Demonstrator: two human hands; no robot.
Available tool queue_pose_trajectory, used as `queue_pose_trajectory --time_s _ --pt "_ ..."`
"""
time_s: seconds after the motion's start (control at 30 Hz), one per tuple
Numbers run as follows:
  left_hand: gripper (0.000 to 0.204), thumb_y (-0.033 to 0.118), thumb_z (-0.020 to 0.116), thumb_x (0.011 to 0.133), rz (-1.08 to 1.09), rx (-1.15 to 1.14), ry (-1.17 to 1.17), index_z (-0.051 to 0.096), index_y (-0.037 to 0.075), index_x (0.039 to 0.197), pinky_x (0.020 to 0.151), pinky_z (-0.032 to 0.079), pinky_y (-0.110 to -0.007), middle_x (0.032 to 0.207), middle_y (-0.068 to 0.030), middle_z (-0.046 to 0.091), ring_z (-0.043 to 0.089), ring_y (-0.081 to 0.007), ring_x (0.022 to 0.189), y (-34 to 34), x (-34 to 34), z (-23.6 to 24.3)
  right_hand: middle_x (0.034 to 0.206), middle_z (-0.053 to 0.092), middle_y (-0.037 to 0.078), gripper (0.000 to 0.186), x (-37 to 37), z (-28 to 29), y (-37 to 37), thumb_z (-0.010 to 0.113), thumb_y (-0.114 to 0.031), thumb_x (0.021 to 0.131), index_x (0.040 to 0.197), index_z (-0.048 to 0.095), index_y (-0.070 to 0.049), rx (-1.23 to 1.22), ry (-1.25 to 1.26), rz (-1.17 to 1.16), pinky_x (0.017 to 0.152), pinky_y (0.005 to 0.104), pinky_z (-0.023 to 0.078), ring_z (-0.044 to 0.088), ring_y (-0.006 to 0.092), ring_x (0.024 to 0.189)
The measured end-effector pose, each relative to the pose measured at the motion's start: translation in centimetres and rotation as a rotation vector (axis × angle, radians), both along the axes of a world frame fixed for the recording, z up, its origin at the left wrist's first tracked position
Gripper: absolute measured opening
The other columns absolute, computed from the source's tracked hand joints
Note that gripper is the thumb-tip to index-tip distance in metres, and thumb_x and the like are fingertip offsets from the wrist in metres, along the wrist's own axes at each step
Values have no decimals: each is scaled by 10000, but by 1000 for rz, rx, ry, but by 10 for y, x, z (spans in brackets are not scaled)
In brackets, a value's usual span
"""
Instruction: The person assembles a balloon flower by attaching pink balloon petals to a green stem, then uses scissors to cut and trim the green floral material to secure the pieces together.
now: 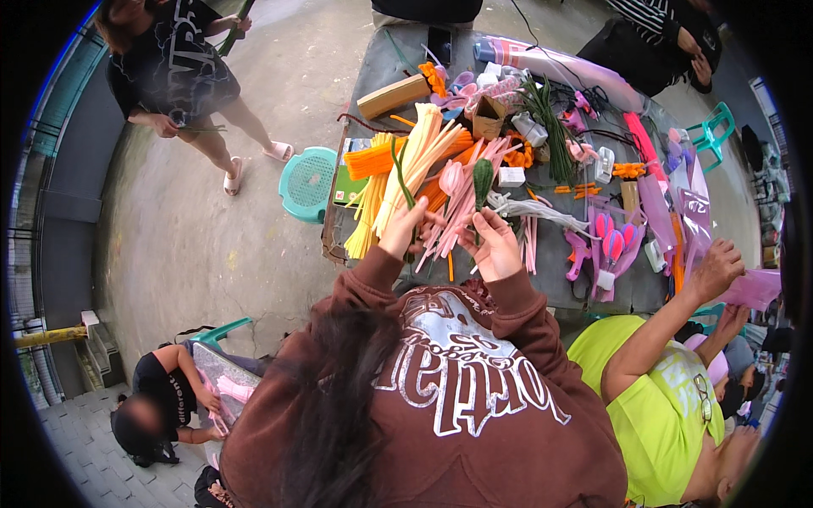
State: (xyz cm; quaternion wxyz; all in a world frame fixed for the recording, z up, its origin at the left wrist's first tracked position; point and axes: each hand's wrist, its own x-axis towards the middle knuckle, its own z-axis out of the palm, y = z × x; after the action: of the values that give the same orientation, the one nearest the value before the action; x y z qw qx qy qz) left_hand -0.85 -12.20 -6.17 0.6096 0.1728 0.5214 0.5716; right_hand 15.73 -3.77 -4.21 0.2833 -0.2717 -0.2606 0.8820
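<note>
My left hand is closed on a green pipe cleaner that sticks up in a slight curve. In the fingertips of my right hand is a dark green leaf-shaped pipe cleaner piece, held upright. Both hands are over the near edge of the table, a short way apart. Just beyond them lie bundles of pale yellow pipe cleaners, orange pipe cleaners and pink pipe cleaners. A rounded pink pipe cleaner piece rests among the pink ones.
The dark table is crowded with dark green pipe cleaners, white pipe cleaners, scissors and a plastic roll. A teal stool stands at the left. Close on my right, a person in lime green handles pink wrapping.
</note>
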Motion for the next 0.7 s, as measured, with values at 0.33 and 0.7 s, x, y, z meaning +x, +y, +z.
queue_pose_trajectory --time_s 0.33,0.7 --pt "316 360 371 918 -57 -115 -32 441 52 895 342 270 -158 805 -80 584 456 -51 516 -23 22 -33 893 576 -10 314 7 -84 37 612 -219 815 1074 520 -67 14 -350 -132 691 284 418 537 108 813" --pt "290 348 340 924 -67 -62 -70 457 99 832 362 264 -163 738 -41 590 394 -43 470 -29 18 -32 1131 524 94 422 -1 -68 17 533 -182 851 1224 398 -40 43 -269 268 841 322 406 492 194 1053"
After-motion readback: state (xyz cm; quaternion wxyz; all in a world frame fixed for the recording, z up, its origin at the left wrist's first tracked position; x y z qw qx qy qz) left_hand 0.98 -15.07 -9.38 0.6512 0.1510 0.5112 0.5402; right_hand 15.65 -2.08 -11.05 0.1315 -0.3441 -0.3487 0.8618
